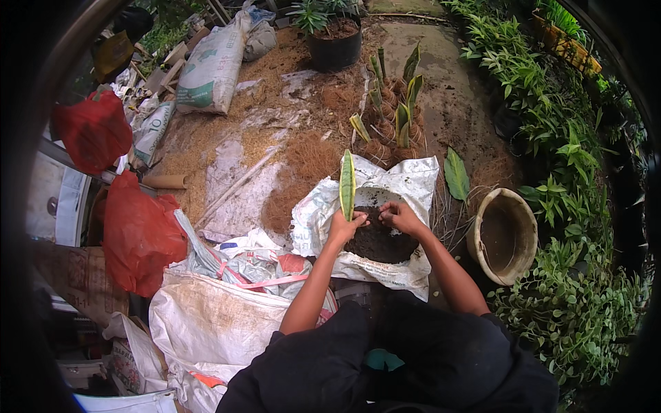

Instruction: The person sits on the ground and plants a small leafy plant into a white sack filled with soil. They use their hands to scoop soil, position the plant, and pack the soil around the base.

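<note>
My left hand (347,226) holds a variegated snake plant cutting (348,180), its yellow-edged leaf pointing up. Under both hands is dark soil (379,248) in an open white woven sack (413,173) with printing on it. My right hand (402,218) is just to the right of the cutting, over the soil, fingers bent together; whether anything is between them is too small to tell. Beyond the sack stands a group of snake plant cuttings (402,124) with bases wrapped in brown coir fibre. The base of the held cutting is hidden by my left hand.
A round basin (479,242) stands on the right, near a loose green leaf (456,174). Coir fibre (307,160) and a thin stick (237,187) lie to the left. Sacks (222,304), red plastic bags (139,237) and a black pot (335,49) surround; green plants (568,304) line the right.
</note>
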`<state>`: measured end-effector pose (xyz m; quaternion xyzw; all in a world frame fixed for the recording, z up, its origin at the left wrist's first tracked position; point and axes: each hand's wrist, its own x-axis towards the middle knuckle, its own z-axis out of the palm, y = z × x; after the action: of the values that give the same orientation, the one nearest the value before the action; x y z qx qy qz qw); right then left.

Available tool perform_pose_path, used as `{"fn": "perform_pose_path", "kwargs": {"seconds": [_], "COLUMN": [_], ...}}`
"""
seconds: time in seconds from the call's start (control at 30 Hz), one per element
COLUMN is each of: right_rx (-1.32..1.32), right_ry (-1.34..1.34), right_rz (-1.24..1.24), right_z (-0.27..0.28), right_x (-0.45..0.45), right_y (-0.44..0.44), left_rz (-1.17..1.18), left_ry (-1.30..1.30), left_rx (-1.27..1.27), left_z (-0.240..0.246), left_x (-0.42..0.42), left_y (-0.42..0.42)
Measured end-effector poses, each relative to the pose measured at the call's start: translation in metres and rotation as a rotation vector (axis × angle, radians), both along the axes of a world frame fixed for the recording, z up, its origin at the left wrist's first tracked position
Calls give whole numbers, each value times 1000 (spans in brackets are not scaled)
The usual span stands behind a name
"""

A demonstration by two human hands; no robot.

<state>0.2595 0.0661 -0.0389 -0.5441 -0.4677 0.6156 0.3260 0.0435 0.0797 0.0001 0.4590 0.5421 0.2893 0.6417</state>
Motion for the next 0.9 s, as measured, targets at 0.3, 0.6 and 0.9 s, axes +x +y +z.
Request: {"fn": "perform_pose_path", "kwargs": {"seconds": [0.3,0.6,0.9], "right_rx": [226,407,241], "right_ry": [-561,-689,-238], "right_rz": [-11,119,-24], "right_z": [4,8,3], "right_x": [4,-18,-9], "right_y": [-1,-23,-3], "left_rz": [95,21,-30], "left_ry": [11,13,63], "left_rx": [-3,36,79], "left_z": [-10,-33,-54], "left_x": [-3,-5,-7], "left_y": [1,-1,0]}}
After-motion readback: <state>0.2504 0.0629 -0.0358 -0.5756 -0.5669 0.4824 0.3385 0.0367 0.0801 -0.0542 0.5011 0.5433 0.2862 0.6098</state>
